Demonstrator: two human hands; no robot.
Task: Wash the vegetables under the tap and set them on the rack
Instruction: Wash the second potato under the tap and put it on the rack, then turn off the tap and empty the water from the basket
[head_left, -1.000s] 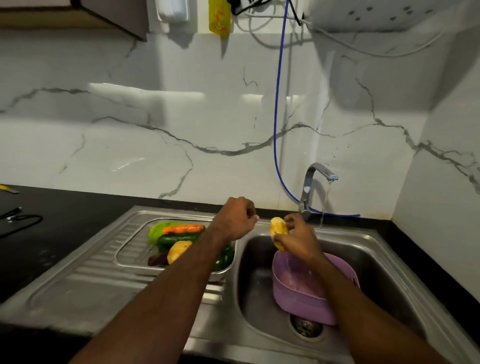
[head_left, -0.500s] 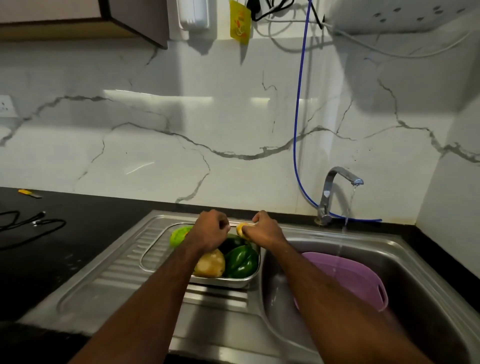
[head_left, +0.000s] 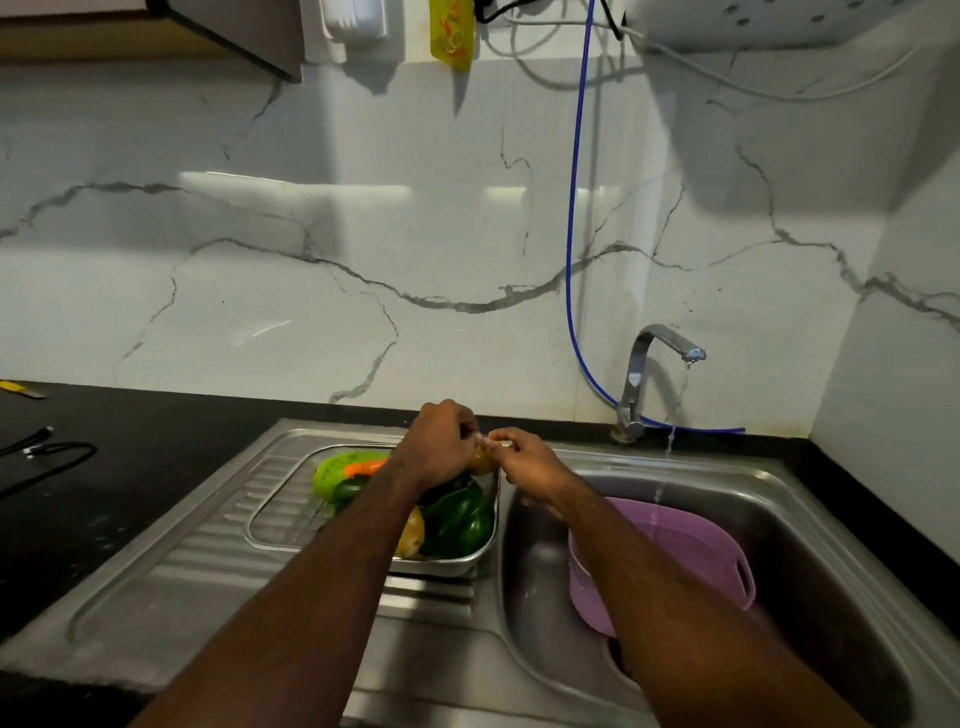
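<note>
White marble-veined wall (head_left: 363, 260), black countertop (head_left: 130, 467), cabinet corner (head_left: 234, 31) top left, blue hose (head_left: 574, 208).

Left of the sink basin (head_left: 810, 519), vegetables crowd the steel tray (head_left: 291, 540); its left part lies bare. Inside the basin, a purple bowl (head_left: 691, 551) fills the middle; the tap (head_left: 654, 364) overhangs its back.

Both bare forearms reach forward and converge, so the two hands meet almost knuckle to knuckle. The left hand (head_left: 440, 441) is seen from the back, wrist slightly bent, its fingers curled down and inward. The right hand (head_left: 530, 460) lies just beside it, a little lower, its fingers likewise curled, with the fingertips (head_left: 496, 448) turned toward the left hand (they appear to touch it). Both hands pinch a small yellowish piece held between them. The right forearm looks wet.
</note>
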